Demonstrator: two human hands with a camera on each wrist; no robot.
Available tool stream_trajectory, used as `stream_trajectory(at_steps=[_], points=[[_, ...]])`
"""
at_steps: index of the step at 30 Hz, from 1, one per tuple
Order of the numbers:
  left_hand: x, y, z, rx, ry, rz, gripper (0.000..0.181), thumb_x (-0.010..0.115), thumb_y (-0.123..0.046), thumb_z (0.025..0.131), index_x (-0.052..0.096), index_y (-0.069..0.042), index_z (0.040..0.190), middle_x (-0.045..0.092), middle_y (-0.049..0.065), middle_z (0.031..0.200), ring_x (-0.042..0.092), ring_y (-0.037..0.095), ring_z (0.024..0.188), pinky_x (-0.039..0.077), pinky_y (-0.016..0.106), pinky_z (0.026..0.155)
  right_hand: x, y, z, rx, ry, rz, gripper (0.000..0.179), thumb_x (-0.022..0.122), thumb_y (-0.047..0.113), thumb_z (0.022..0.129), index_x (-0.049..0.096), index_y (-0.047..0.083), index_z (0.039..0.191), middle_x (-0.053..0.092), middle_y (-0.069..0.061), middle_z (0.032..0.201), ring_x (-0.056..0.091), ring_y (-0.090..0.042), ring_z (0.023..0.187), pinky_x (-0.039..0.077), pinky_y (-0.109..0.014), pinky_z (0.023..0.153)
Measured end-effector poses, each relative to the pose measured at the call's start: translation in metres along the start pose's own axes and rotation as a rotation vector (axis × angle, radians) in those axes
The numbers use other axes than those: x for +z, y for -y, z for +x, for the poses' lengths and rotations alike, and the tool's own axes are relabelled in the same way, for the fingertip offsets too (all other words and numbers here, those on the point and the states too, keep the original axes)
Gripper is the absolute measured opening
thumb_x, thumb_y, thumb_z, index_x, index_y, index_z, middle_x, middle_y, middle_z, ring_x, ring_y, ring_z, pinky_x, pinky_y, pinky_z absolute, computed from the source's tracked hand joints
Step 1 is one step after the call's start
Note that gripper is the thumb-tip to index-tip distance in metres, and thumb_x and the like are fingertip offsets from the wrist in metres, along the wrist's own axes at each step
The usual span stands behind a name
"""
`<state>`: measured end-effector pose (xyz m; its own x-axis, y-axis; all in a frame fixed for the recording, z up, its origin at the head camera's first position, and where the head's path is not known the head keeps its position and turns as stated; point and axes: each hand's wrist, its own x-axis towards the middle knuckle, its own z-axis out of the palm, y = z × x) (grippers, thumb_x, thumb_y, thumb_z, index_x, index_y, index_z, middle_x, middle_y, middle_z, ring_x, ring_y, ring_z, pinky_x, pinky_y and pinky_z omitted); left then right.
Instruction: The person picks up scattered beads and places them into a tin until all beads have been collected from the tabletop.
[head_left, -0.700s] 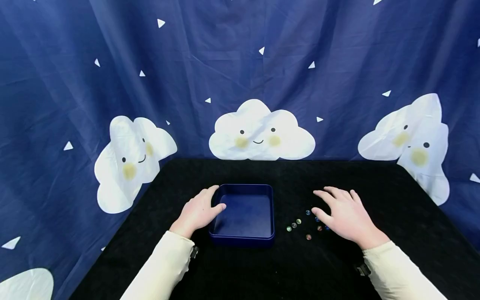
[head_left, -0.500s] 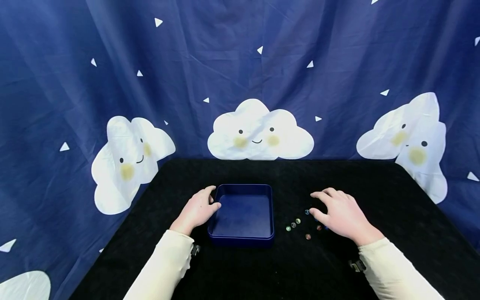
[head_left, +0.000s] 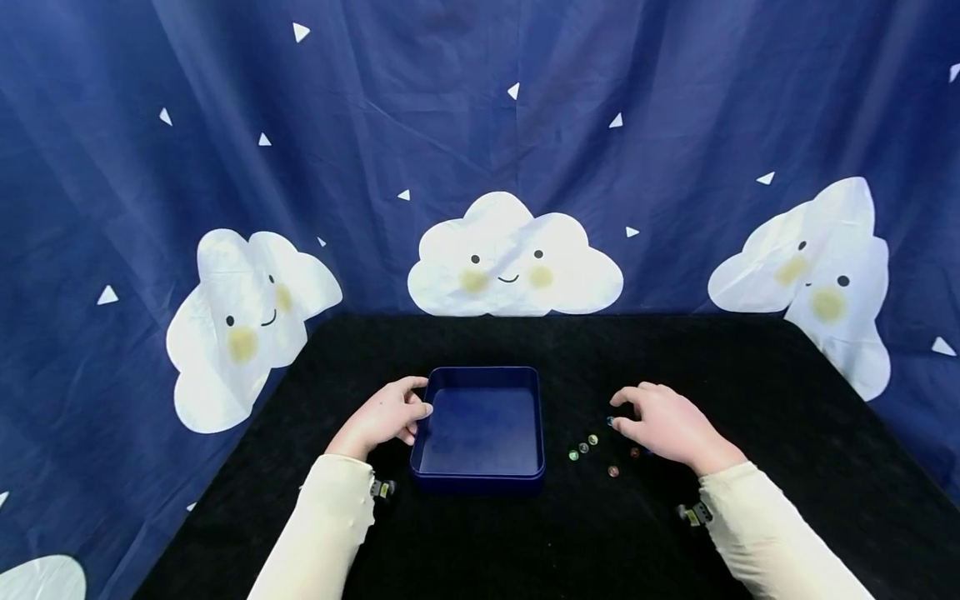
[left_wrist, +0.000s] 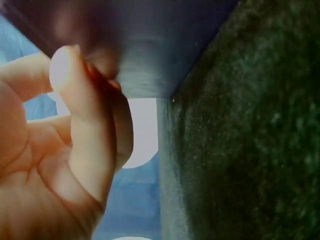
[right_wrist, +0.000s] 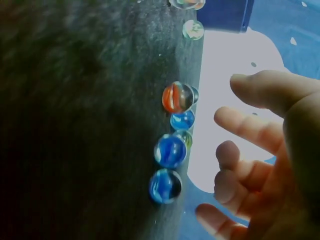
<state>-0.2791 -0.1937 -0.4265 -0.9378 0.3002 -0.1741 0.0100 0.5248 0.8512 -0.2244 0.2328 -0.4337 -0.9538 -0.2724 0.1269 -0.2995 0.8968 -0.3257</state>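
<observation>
Biggest thing here is a navy curtain [head_left: 570, 150] with smiley clouds on it, hanging behind a table [head_left: 480, 550] covered in black. On that sits a square blue box [head_left: 480, 433], a bit left of middle and set back some way from the far edge. The left hand [head_left: 381, 417] is at the box's left side, thumb and index right by the rim, other fingers bent; honestly can't tell if it's gripping or just touching. The right hand [head_left: 671, 425] hovers toward the table's right edge, fingers loosely curved, holding nothing. Smallest are the glass marbles between the box and that right edge: a green marble [head_left: 573, 455] closest to the box, an orange marble [head_left: 613, 472] nearest the near edge, and blue marbles [right_wrist: 170, 151] below the right hand, apart from its fingers.
</observation>
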Motion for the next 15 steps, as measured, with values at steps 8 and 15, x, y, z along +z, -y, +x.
stream_trajectory(at_steps=[8, 15], points=[[-0.009, 0.011, 0.004, 0.000, 0.065, -0.163, 0.055, 0.062, -0.011, 0.089, 0.037, -0.005, 0.138, 0.054, 0.017, 0.088, 0.054, 0.019, 0.058, 0.054, 0.039, 0.056, 0.009, 0.002, 0.015, 0.078, 0.110, 0.125, 0.022, 0.067, 0.024, 0.082, 0.063, 0.019, 0.103, 0.052, 0.007, 0.059, 0.054, -0.005, 0.046, 0.045, -0.037, 0.071], [-0.009, 0.018, 0.008, 0.008, 0.116, -0.216, 0.059, 0.063, -0.014, 0.089, 0.033, -0.004, 0.139, 0.053, 0.017, 0.087, 0.054, 0.018, 0.058, 0.054, 0.039, 0.058, 0.016, 0.005, 0.014, 0.088, 0.111, 0.086, 0.013, 0.067, 0.017, 0.081, 0.062, 0.022, 0.093, 0.051, 0.009, 0.057, 0.053, -0.005, 0.042, 0.045, -0.037, 0.067]])
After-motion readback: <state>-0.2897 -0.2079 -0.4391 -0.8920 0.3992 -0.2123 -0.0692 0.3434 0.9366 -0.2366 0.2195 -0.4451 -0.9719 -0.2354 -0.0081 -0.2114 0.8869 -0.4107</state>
